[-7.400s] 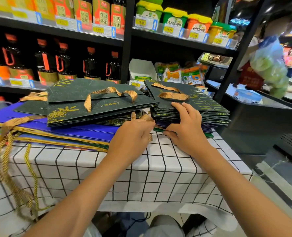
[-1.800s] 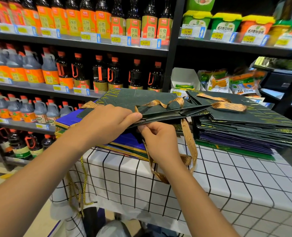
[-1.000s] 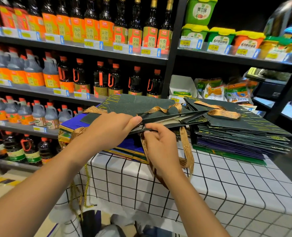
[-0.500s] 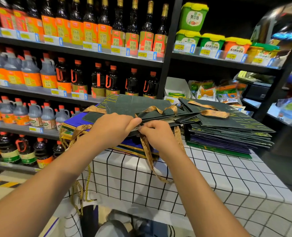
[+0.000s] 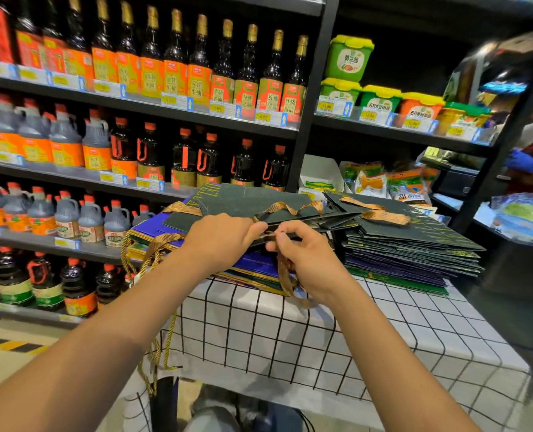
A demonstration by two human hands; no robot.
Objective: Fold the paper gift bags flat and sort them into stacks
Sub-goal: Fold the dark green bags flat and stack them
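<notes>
The right hand (image 5: 305,260) has let the bag (image 5: 290,218) edge go and now pinches its ribbon (image 5: 285,275), just left of the sorted stack (image 5: 415,254). The left hand (image 5: 220,240) still grips the bag, fingers curled, so flattening seems nearly done.

two stacks of bags sit on the table (image 5: 305,335): left stack (image 5: 196,232), right stack (image 5: 415,251); shelves (image 5: 152,107) stand behind.
</notes>
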